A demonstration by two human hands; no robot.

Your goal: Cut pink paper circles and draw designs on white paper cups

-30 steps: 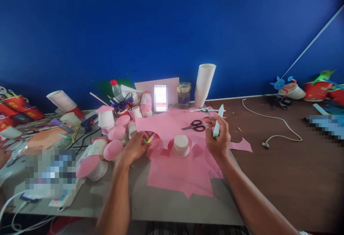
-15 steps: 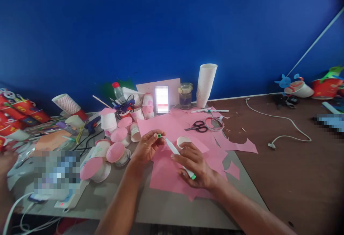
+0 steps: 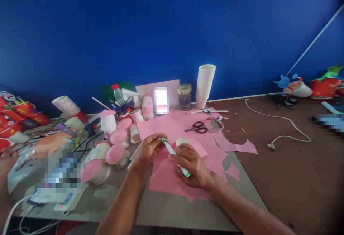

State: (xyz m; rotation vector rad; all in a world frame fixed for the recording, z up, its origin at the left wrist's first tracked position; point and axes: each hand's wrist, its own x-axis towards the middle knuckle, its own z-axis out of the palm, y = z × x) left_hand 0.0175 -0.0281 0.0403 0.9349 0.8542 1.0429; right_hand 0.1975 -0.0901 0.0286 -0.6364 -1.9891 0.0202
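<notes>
My right hand (image 3: pixel 192 163) is closed around a white marker (image 3: pixel 170 148) with a green end, its tip slanting up and left. Between thumb and fingers, my left hand (image 3: pixel 152 148) pinches the small green marker cap (image 3: pixel 163 140), which sits right at the marker's tip. Whether the cap is pushed on fully, I cannot tell. Just behind my right fingers a white paper cup (image 3: pixel 182 142) is partly hidden. Both hands are over pink paper sheets (image 3: pixel 168 177). Black-handled scissors (image 3: pixel 199 127) and a roll of tape (image 3: pixel 214 124) lie farther back on the paper.
Paper cups with pink paper discs (image 3: pixel 115 153) crowd the left side. At the back stand a tall cup stack (image 3: pixel 205 86), a jar (image 3: pixel 185 97) and a bright phone (image 3: pixel 161 100). A power strip (image 3: pixel 70 199) lies front left. Another person's hand (image 3: pixel 8 159) shows at the left edge.
The marker's tip and the green cap have come together; a gap showed between them before. The other person's hand at the left has shifted.
</notes>
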